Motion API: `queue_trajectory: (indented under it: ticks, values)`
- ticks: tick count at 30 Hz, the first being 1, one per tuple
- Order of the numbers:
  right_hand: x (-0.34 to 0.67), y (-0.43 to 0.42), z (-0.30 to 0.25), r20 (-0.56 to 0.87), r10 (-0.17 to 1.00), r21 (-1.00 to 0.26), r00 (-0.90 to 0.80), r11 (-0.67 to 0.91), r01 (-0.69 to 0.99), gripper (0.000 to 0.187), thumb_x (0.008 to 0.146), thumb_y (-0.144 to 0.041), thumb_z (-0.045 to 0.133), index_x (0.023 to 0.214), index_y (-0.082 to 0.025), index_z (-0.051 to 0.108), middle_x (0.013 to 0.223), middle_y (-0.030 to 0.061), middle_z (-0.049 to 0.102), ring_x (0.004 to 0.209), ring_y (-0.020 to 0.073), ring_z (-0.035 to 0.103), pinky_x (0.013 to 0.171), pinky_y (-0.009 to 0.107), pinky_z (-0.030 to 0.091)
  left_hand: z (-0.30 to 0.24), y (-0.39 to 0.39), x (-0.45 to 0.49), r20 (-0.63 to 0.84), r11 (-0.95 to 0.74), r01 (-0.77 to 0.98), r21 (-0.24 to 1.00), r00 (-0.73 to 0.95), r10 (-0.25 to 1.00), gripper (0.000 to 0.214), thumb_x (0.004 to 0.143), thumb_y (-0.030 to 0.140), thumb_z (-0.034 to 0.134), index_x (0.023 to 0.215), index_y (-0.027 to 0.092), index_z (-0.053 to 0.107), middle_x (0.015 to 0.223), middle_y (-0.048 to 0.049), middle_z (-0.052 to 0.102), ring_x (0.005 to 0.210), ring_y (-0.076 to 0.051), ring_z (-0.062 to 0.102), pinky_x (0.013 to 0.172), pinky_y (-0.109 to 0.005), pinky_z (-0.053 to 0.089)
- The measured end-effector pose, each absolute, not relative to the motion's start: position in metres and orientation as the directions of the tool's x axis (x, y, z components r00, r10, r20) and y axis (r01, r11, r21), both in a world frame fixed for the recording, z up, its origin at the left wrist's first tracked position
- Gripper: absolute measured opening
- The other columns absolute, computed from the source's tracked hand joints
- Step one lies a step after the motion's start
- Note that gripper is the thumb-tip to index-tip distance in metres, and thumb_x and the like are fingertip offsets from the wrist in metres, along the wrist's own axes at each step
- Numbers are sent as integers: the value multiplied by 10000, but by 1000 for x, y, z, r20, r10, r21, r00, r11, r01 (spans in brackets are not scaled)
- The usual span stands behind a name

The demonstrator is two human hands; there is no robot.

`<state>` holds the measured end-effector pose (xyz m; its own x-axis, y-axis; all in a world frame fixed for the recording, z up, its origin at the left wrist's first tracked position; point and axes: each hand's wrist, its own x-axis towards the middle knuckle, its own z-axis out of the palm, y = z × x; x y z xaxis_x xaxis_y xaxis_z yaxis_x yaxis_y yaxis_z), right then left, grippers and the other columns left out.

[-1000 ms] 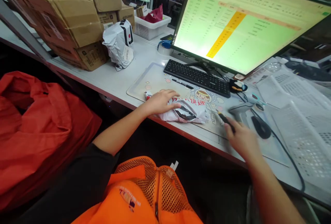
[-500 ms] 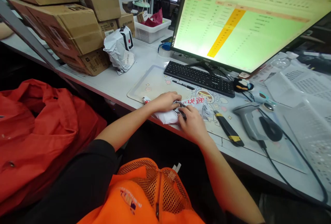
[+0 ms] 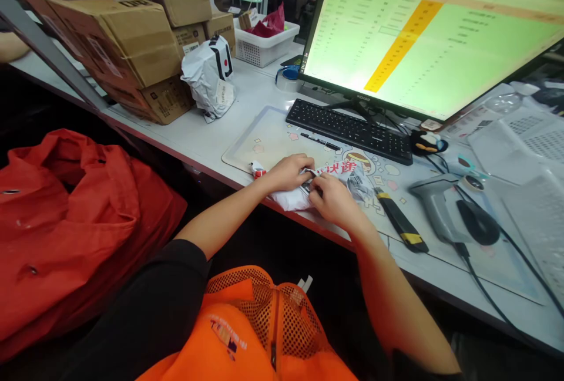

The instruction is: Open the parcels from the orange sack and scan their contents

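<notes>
A white plastic mailing bag (image 3: 291, 199) with red printed characters lies crumpled on the desk mat near the front edge. My left hand (image 3: 291, 172) is closed on its middle part, fingers curled at a grey and dark patch. Just right of it, my right hand (image 3: 332, 198) pinches the same bag, thumb and fingers together. The two hands almost touch. What lies inside the bag is hidden. A black and yellow box cutter (image 3: 402, 221) rests on the mat to the right of my right hand.
Behind the bag are a pen (image 3: 320, 141), a keyboard (image 3: 350, 130) and a monitor (image 3: 396, 40). A barcode scanner (image 3: 440, 211) with its cable sits at right. Cardboard boxes (image 3: 127, 40) and a wrapped parcel (image 3: 209, 78) stand at left, a white basket (image 3: 267, 46) behind. A red sack (image 3: 79, 222) is beside the desk.
The view has shifted slightly, moving the scene rightward. My right hand's fingers have drawn closer together on the bag, near my left hand.
</notes>
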<state>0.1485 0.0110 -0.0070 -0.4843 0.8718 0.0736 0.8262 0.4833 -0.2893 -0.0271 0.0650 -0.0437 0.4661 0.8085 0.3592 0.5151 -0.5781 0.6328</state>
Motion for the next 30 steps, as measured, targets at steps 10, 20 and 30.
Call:
queue_trajectory:
  ticks: [10, 20, 30]
  values:
    - [157, -11, -15, 225, 834, -427, -503, 549, 719, 116, 931, -212, 479, 828, -216, 533, 925, 80, 554, 879, 251, 556, 806, 390, 444, -42, 63, -26, 317, -514, 544, 663, 419, 851, 104, 932, 231, 592, 921, 187, 685, 936, -39, 678, 901, -203, 628, 811, -301, 464]
    - [170, -29, -46, 425, 861, -545, -278, 489, 680, 251, 1005, -355, 549, 1186, -208, 641, 1179, 128, 611, 1094, 275, 610, 978, 444, 511, -16, 54, -36, 262, -667, 592, 452, 626, 734, 387, 932, 422, 695, 1228, 173, 704, 1238, -113, 691, 1232, -279, 587, 1062, -367, 451]
    - [166, -8, -20, 237, 881, -440, -409, 473, 763, 187, 982, -276, 501, 963, -206, 673, 1068, 114, 628, 964, 279, 605, 853, 422, 486, 28, 48, -6, -57, -647, 754, 114, 655, 753, 235, 955, 243, 606, 1130, 140, 725, 1101, -148, 747, 1013, -281, 718, 825, -319, 513]
